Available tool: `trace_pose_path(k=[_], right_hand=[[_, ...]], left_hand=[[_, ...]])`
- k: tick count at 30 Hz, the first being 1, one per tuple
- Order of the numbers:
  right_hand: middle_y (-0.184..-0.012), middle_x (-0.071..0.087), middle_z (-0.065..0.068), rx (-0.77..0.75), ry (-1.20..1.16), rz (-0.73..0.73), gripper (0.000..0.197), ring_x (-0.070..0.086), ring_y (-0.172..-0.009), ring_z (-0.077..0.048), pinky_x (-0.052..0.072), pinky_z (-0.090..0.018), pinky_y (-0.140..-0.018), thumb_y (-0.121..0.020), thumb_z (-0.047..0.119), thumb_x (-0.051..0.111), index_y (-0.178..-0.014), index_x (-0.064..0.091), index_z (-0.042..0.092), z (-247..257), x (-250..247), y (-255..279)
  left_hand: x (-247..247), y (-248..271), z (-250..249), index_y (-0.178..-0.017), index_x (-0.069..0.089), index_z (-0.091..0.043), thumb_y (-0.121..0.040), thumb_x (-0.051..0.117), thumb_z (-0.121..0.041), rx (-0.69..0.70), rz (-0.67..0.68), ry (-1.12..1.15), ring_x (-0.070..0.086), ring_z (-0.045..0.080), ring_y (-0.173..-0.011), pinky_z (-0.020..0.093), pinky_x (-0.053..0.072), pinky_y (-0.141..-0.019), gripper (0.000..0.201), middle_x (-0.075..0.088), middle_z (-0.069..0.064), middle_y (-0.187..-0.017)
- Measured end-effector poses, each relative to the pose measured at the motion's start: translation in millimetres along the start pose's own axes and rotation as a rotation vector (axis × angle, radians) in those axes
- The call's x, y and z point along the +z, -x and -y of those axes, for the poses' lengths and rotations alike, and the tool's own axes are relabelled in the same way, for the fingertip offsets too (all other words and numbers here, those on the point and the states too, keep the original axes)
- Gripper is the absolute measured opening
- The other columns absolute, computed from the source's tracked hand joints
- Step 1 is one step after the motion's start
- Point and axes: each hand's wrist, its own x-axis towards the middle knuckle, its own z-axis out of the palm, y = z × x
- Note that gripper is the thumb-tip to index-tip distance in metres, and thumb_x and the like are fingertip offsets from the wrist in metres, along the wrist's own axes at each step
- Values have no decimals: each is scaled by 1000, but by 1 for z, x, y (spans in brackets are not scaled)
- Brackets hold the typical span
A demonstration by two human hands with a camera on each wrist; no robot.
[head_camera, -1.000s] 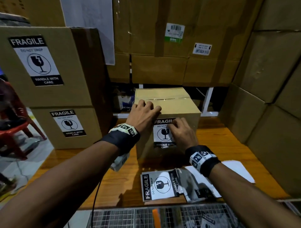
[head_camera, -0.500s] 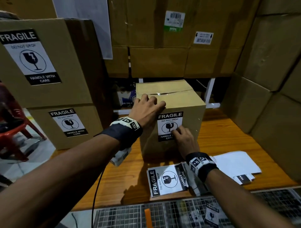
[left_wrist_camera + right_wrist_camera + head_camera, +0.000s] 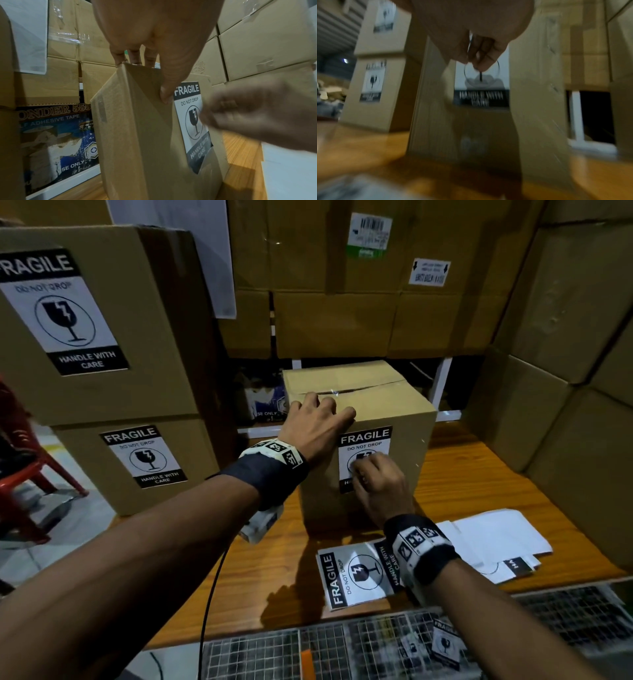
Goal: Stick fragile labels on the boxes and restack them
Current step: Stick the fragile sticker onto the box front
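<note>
— Where is the box (image 3: 359,419) now?

— Upright mid-table (image 3: 479,484), label (image 3: 365,440) facing me, long axis vertical. My left hand (image 3: 317,428) lies flat on its top near edge; my right hand (image 3: 380,487) rubs the label with bent fingers, grasping nothing.

— How will it handle?

— Stiff cardboard, probably light. I would take it by both sides.

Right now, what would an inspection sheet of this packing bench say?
Surface: wooden table, partly covered.
Job's things: small box upright, fragile label on its front; two labelled boxes stacked at left.
Clutter: spare label and white sheets lying flat.
Hands: left hand rests on the box top; right hand presses the label.
Cables: black cable hanging off the near edge.
Surroundings: walls of cartons, red chair.
</note>
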Motion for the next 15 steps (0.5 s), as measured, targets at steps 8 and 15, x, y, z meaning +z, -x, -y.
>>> trace_pose_path(k=[8,15], right_hand=[[-86,61,-19,-80,63,-111,16,60,-75,-33,51,-37,-60,-73,-3,74,-87,66,-1,14,21,-26],[-88,63,-13,10,26,160,28,64,-75,-26,58,-34,-63,-68,-3,82,-89,65,4,6,40,13]], left_hand=[[-3,-1,4,-137,39,-28,-104,42,-37,19,15,16,42,36,-119,49,43,-89,34,48,14,-132],[4,-1,6,-133,37,-29,-99,56,-29,40,-20,17,45,36,-116,51,46,-89,39,49,15,-131]])
